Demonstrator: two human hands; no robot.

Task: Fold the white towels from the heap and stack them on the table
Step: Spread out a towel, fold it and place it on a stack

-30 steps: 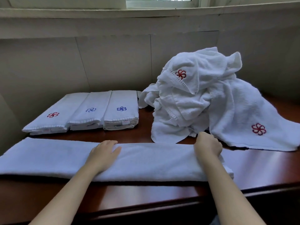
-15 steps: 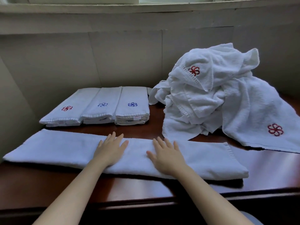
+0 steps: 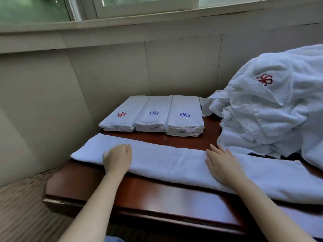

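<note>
Across the lower middle of the frame lay the towel (image 3: pixel 174 163), soft, limp, light; left hand (image 3: pixel 118 158) curled loosely on it, right hand (image 3: pixel 222 165) pressed flat, neither gripping; best pinched at end corners.

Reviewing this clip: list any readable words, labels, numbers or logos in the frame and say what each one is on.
No readable words or numbers.
Red flower emblem, no lettering: left folded stack.
Blue flower emblem, no lettering: middle folded stack.
Blue flower emblem, no lettering: right folded stack.
Red flower emblem, no lettering: heap.
Small tags on the right stack's front edge: too small to read.
</note>
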